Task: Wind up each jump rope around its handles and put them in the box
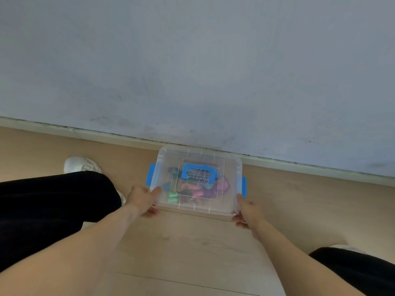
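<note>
— What do the fingers do?

— The left hand (142, 200) grips the near left corner of the box (197, 208), thumb on the lid, fingers curled under the edge. The right hand (248, 212) holds the near right corner the same way.

— And the box?

— Clear, smooth plastic, rectangular with round corners. The lid (226, 167) is on, with a blue handle (198, 170) and blue side latches (151, 175). The wound jump ropes (201, 189) lie inside, pink, green and striped.

— The room?

— A pale wooden floor (192, 248) carries the box, just beside the baseboard (299, 165) of a grey-blue, scuffed wall (192, 71). Black trousers (53, 206) and a white shoe (82, 164) are at left.
</note>
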The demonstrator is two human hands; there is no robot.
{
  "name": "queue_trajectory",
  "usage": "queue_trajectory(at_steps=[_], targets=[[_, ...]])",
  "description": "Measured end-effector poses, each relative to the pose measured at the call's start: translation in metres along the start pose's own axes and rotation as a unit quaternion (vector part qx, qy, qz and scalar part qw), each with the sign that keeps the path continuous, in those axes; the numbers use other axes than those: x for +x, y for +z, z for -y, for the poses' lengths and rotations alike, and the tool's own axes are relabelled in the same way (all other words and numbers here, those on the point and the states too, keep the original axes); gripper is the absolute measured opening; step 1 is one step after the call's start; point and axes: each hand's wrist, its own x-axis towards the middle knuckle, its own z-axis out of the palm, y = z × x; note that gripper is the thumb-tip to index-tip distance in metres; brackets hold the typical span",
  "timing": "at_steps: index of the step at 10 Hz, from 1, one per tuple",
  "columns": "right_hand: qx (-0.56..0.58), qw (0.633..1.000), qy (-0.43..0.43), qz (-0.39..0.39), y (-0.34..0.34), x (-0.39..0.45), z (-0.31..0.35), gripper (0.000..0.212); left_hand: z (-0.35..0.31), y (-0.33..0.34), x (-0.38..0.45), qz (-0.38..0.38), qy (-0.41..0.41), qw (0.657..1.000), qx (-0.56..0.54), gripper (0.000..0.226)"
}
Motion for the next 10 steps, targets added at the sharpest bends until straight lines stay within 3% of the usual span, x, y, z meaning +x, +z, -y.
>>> queue_trajectory(at_steps=[1,2,3,4,6,8,9,10], targets=[[0.025,0.999,0.04,0.006,-0.004,-0.006,-0.016,0.053,0.015,-0.006,0.005,0.04,-0.058,0.996,-0.052,0.069],[0.069,0.997,-0.009,0.026,0.001,-0.011,-0.02,0.057,0.018,-0.004,0.012,0.063,-0.047,0.993,-0.094,0.096],[0.031,0.992,-0.115,-0.038,0.009,-0.013,-0.012,0.047,0.003,0.009,0.007,-0.036,0.06,0.995,-0.075,0.055],[-0.068,0.967,-0.182,-0.163,0.02,-0.011,-0.003,0.041,-0.008,0.021,0.006,-0.129,0.152,0.98,-0.013,0.041],[-0.118,0.93,-0.244,-0.248,0.022,0.007,0.01,0.037,-0.001,0.028,0.006,-0.098,0.213,0.97,0.059,0.04],[-0.129,0.942,-0.224,-0.213,0.02,0.014,0.031,0.047,-0.023,0.031,0.002,-0.024,0.203,0.971,0.127,0.052],[-0.177,0.959,-0.182,-0.128,0.03,0.006,0.033,0.074,-0.032,0.026,0.004,-0.015,0.161,0.971,0.178,0.064],[-0.214,0.96,-0.139,-0.117,0.032,-0.002,0.035,0.089,-0.037,0.018,-0.008,-0.035,0.149,0.969,0.191,0.064]])
